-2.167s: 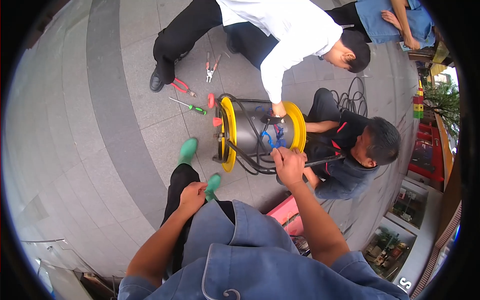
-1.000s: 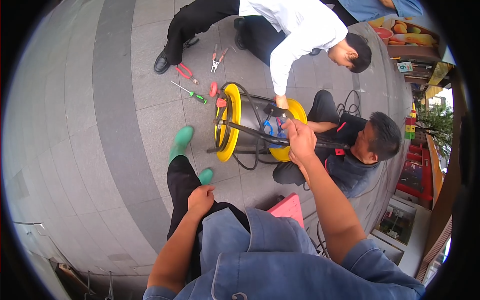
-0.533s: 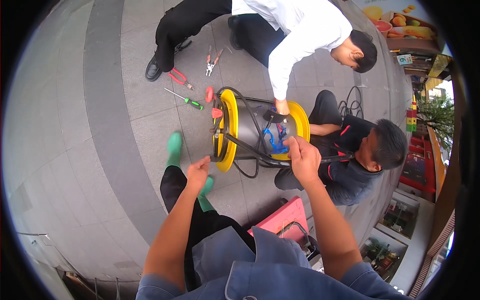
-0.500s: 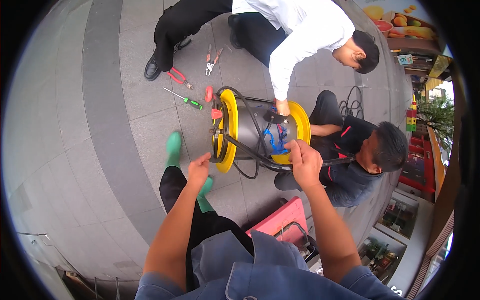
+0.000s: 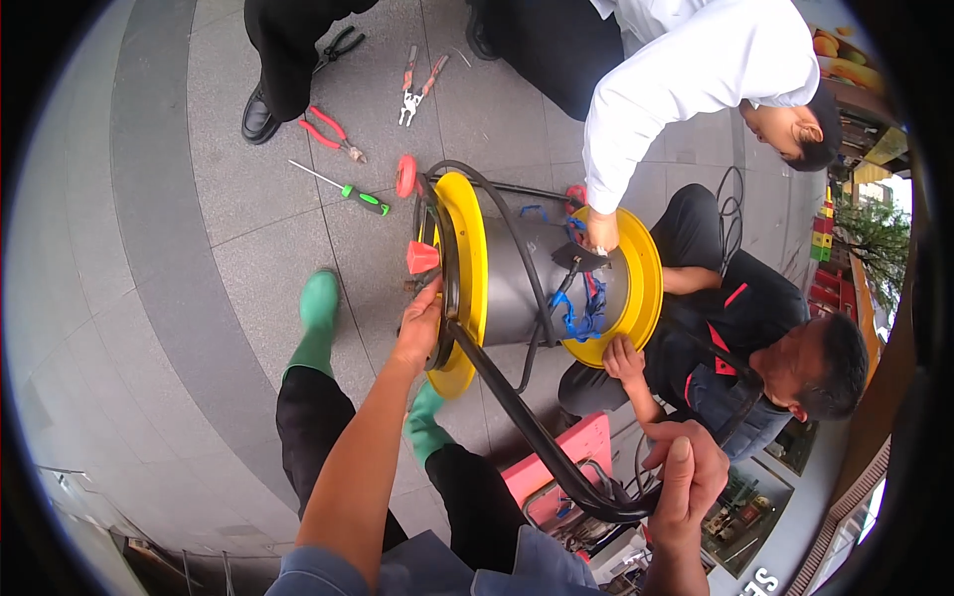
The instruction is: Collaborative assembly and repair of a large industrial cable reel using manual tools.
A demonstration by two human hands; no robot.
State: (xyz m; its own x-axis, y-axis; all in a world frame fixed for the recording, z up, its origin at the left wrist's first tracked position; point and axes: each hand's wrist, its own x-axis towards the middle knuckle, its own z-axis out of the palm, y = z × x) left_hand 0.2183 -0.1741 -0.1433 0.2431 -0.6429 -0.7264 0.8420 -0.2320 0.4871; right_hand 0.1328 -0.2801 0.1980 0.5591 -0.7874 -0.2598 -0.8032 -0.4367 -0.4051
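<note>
A cable reel with a grey drum (image 5: 512,283) and two yellow flanges (image 5: 469,238) stands before me in a black tube frame. My right hand (image 5: 688,477) is closed around the frame's bent black tube handle (image 5: 537,432), at its end nearest me. At the left flange, my left hand (image 5: 419,323) grips the frame beside the hub, its fingertips partly hidden. A red plastic piece (image 5: 422,258) sits just above that hand. Blue strips (image 5: 586,316) and a black flap (image 5: 578,258) are on the drum; a white-sleeved person's hand (image 5: 601,230) touches the flap.
Another person in dark clothes (image 5: 735,318) crouches at the right, one hand on the right flange. A green-handled screwdriver (image 5: 366,199), red-handled pliers (image 5: 333,136), wire strippers (image 5: 417,89) and black pliers (image 5: 340,45) lie on the paving. A pink-red case (image 5: 566,452) is below the reel.
The handle has swung toward me, with my right hand now low on it. My left hand has moved up onto the frame. The dark-clothed person's hand now shows on the right flange.
</note>
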